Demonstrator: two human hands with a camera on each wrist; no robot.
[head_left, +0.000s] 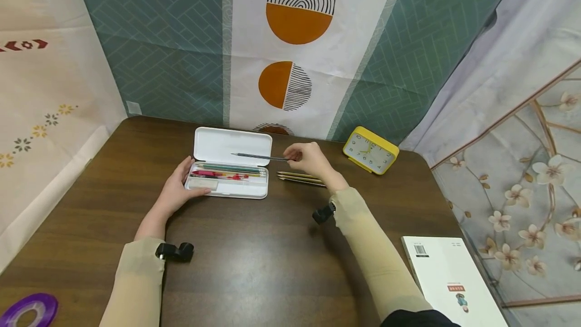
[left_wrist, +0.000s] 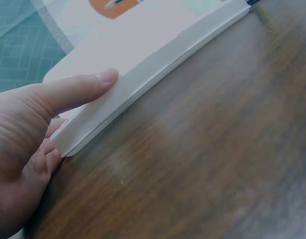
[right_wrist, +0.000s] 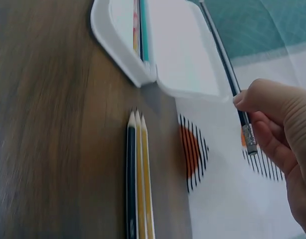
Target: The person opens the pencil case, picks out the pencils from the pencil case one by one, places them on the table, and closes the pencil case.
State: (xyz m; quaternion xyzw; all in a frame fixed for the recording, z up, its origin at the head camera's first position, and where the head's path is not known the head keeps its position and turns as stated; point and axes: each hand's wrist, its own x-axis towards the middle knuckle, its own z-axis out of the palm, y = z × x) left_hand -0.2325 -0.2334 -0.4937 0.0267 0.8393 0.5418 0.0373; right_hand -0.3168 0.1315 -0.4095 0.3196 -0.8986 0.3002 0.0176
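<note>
An open white pencil case (head_left: 238,190) lies on the table, its lid tipped back. Inside are several pencils (head_left: 229,169), red items and a whitish eraser (head_left: 203,183). My left hand (head_left: 174,191) grips the case's left end; in the left wrist view its thumb (left_wrist: 85,89) presses the front wall and its other fingers are partly hidden behind. My right hand (head_left: 310,160) pinches a dark pencil (right_wrist: 225,59) near its metal-ferruled end, the point facing left over the lid. Below that hand, three pencils (right_wrist: 138,174), one dark and two yellow, lie side by side, right of the case.
A yellow alarm clock (head_left: 369,151) stands at the table's back right. At the right edge lies a white book (head_left: 440,271). A purple tape roll (head_left: 47,309) is at the front left corner. Patterned cloth (head_left: 181,39) hangs directly behind the table.
</note>
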